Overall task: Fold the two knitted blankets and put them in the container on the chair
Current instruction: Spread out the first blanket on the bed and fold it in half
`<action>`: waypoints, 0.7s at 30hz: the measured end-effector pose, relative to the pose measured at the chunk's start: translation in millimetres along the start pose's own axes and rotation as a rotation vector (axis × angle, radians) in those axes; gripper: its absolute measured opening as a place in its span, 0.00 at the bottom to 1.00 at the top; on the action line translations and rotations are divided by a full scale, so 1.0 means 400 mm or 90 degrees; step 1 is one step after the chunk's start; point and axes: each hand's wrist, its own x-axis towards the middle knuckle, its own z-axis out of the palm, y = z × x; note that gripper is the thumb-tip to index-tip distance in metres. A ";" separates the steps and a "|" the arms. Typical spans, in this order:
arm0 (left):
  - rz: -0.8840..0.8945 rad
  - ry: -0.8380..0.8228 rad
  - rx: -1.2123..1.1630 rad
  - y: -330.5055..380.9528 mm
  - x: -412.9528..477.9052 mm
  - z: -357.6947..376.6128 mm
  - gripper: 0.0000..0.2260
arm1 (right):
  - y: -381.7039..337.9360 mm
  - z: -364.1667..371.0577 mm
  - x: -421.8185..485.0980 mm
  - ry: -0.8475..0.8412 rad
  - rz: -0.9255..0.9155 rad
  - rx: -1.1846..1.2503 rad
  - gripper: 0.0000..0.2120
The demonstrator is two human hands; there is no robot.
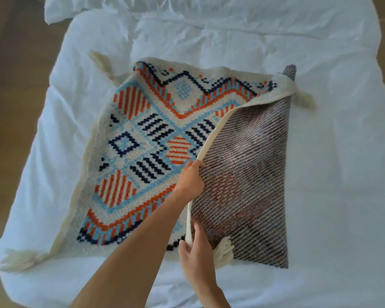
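Observation:
A knitted blanket [147, 134] with an orange, light blue and navy geometric pattern and cream border lies spread on the white bed [331, 174]. Its right part is turned over toward the left, showing a dark brownish-grey reverse side [249, 165]. My left hand [190, 177] pinches the cream edge of this flap about halfway along. My right hand [196, 261] holds the same edge lower down, beside a cream tassel [223, 248]. Whether the dark surface belongs to this blanket or a second one I cannot tell. No container or chair is in view.
More cream tassels lie at the far left corner [100, 63], the near left corner [18, 261] and the right corner [307, 101]. A white pillow [187, 7] sits at the head of the bed. Brown floor [9, 85] shows along the left side.

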 end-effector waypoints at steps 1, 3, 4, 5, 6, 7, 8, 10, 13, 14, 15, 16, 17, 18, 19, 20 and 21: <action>0.006 0.008 0.004 -0.004 -0.003 -0.005 0.22 | 0.004 0.007 -0.004 0.002 0.010 -0.007 0.22; 0.017 0.028 0.015 -0.014 -0.013 -0.015 0.22 | 0.017 0.022 -0.016 0.021 0.026 -0.040 0.13; 0.019 0.038 0.022 -0.020 -0.018 -0.019 0.22 | 0.022 0.029 -0.024 0.031 0.029 -0.069 0.09; 0.018 0.048 0.028 -0.027 -0.022 -0.024 0.22 | 0.026 0.034 -0.030 0.036 0.024 -0.102 0.07; 0.014 0.059 0.032 -0.034 -0.026 -0.032 0.22 | 0.030 0.039 -0.036 0.037 0.009 -0.133 0.07; 0.009 0.069 0.034 -0.040 -0.029 -0.040 0.22 | 0.033 0.046 -0.040 0.036 -0.009 -0.158 0.08; 0.005 0.077 0.036 -0.048 -0.033 -0.049 0.22 | 0.036 0.054 -0.045 0.029 -0.026 -0.176 0.10; 0.003 0.087 0.048 -0.067 -0.041 -0.068 0.21 | 0.033 0.075 -0.052 0.003 -0.046 -0.187 0.15; -0.001 0.086 0.062 -0.101 -0.048 -0.103 0.22 | 0.010 0.116 -0.058 -0.015 -0.059 -0.170 0.19; -0.001 0.077 0.063 -0.115 -0.049 -0.117 0.23 | -0.003 0.133 -0.058 -0.013 -0.063 -0.164 0.19; 0.002 0.062 0.063 -0.132 -0.049 -0.131 0.24 | -0.021 0.153 -0.057 -0.012 -0.064 -0.162 0.19; 0.009 0.045 0.064 -0.150 -0.049 -0.147 0.26 | -0.040 0.174 -0.054 -0.010 -0.064 -0.162 0.18; 0.017 0.030 0.067 -0.168 -0.046 -0.166 0.27 | -0.060 0.196 -0.051 -0.007 -0.064 -0.162 0.17; 0.024 0.015 0.070 -0.188 -0.042 -0.188 0.28 | -0.083 0.220 -0.048 -0.004 -0.062 -0.160 0.17; 0.032 0.001 0.073 -0.210 -0.036 -0.212 0.29 | -0.108 0.247 -0.045 -0.003 -0.056 -0.156 0.16; 0.039 -0.011 0.073 -0.234 -0.030 -0.237 0.30 | -0.134 0.277 -0.042 -0.001 -0.048 -0.155 0.15; 0.046 -0.023 0.071 -0.263 -0.023 -0.262 0.30 | -0.161 0.311 -0.037 0.003 -0.039 -0.156 0.15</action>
